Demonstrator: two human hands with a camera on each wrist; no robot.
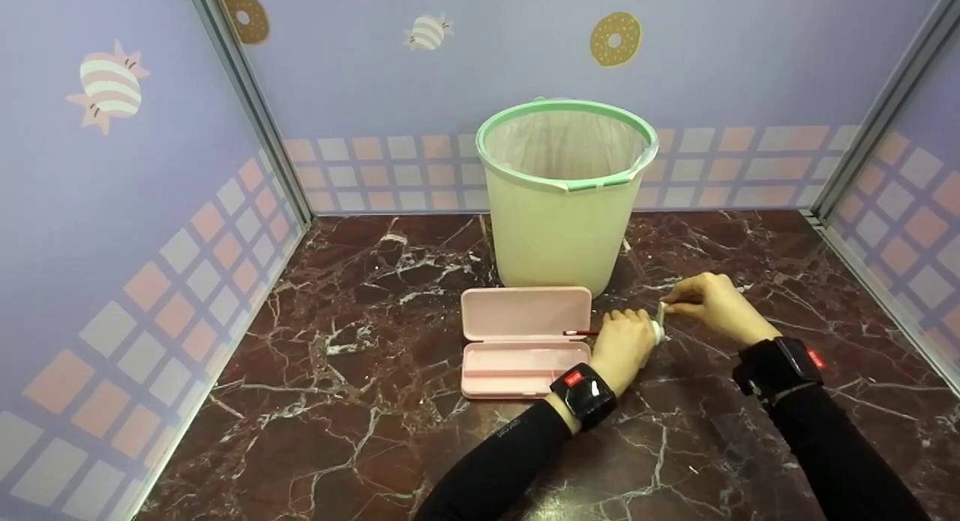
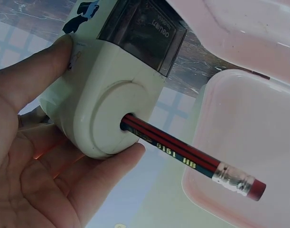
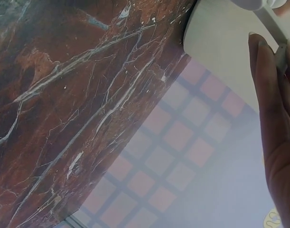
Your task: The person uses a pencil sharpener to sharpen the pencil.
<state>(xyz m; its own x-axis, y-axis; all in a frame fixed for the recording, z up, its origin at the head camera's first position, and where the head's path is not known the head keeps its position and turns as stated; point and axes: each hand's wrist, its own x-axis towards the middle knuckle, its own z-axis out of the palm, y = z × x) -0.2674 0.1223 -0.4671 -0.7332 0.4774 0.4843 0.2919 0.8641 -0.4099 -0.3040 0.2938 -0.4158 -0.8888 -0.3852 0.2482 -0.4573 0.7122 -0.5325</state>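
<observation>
My left hand (image 1: 625, 346) grips a white pencil sharpener (image 2: 102, 90) with a dark see-through shavings drawer. A red and black striped pencil (image 2: 182, 152) with a pink eraser sticks out of the sharpener's round hole; its tip is hidden inside. At the sharpener's other end, my right hand (image 1: 712, 308) pinches the end of the crank handle (image 3: 272, 23). Beside my left hand lies an open pink pencil case (image 1: 525, 313), its lid laid back; the divided tray shows no items in it.
A pale green bin (image 1: 562, 236) with a clear liner stands behind the pencil case. Dark red marble tabletop (image 1: 360, 401) spreads around, with patterned panels (image 1: 420, 78) walling the back and both sides.
</observation>
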